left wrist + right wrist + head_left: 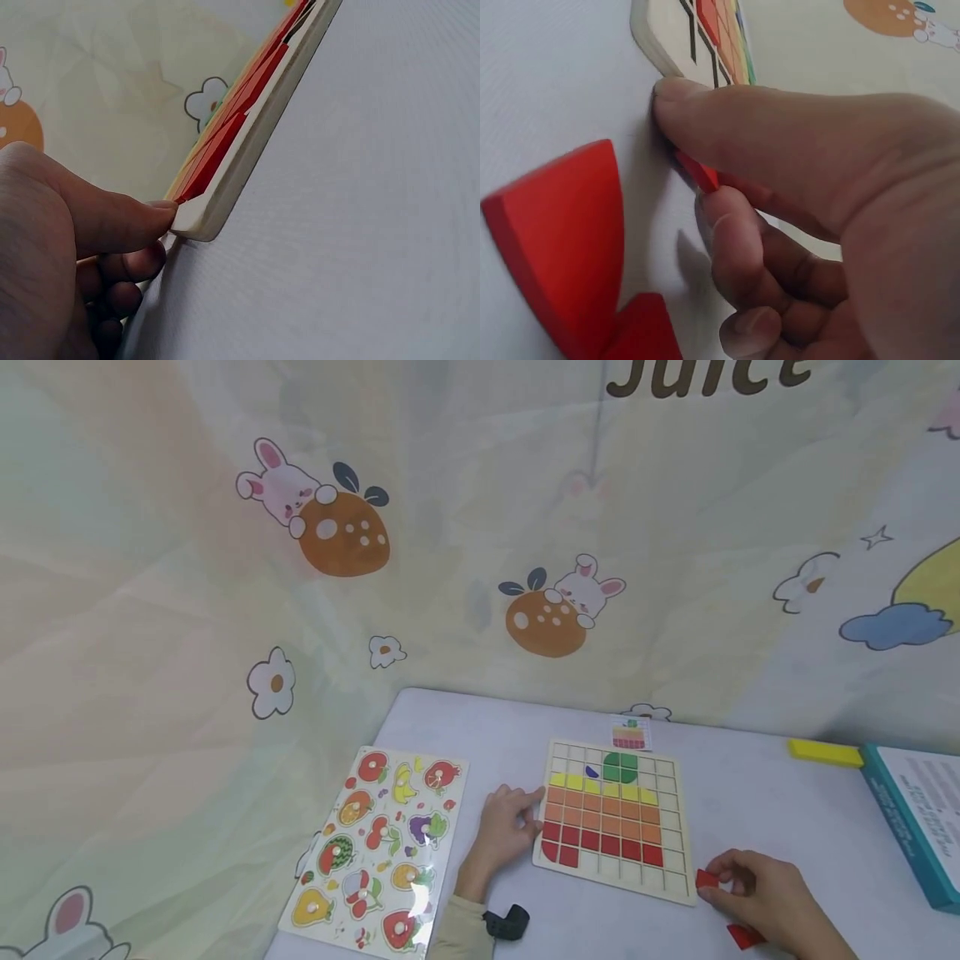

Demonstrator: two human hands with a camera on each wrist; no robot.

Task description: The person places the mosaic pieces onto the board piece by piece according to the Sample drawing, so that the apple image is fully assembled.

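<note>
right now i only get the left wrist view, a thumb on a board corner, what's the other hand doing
Observer: The right hand pinches a red piece just off the grid puzzle board, at its near right corner.
Operator: any more loose pieces
Observer: Yes, two more red pieces lie on the white table beside that hand.
Operator: how full is the board
Observer: Yellow, orange and red rows are filled, with green squares on top; the nearest rows are mostly empty.
Operator: anything left of my hand
Observer: A fruit peg puzzle lies left of the left hand.

You get bare tabletop (757, 802) right of the board (678, 893); fruit puzzle (375, 847) blocks left, box (900, 827) far right.
</note>
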